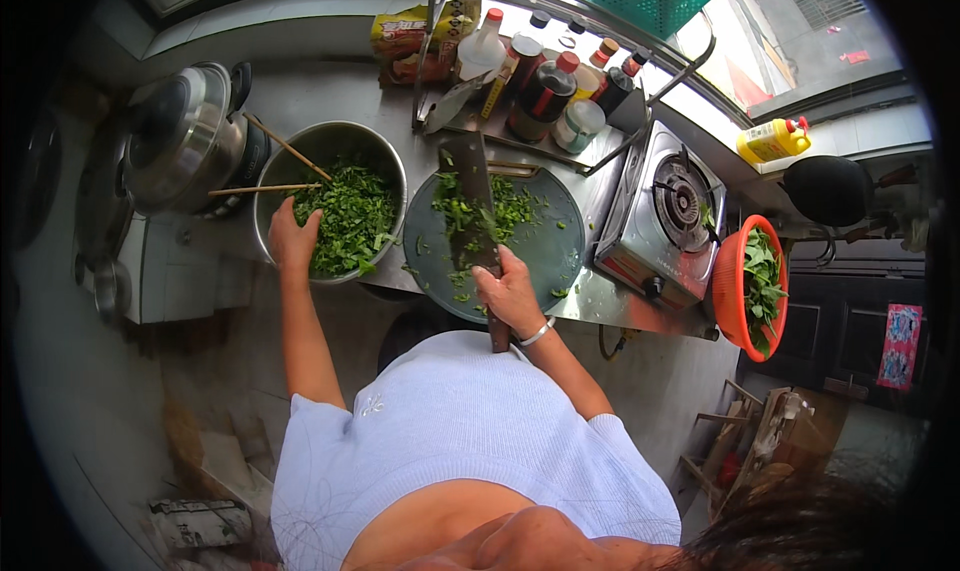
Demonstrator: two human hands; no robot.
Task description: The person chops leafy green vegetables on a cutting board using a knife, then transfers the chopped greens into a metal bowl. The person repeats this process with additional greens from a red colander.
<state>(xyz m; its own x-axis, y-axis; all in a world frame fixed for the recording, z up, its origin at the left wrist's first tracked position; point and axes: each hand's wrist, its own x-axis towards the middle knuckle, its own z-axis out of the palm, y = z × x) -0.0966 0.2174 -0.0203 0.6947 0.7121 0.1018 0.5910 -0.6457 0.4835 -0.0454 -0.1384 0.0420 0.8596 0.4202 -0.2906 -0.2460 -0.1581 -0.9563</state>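
At the lower left rim of a deep steel pot, my left hand reaches in beside the chopped green leaves. Its thumb and fingers look apart, with nothing visible between them. Two wooden chopsticks rest in the pot, sticking out over its left rim. My right hand is wrapped round the handle of a dark cleaver, whose blade lies over a round green cutting board. Bits of chopped greens are scattered on the board, and some cling to the blade.
A lidded steel pot stands at the left. Behind the board a metal rack holds several sauce bottles. To the right are a gas stove and an orange colander of leafy greens. A yellow bottle sits on the sill.
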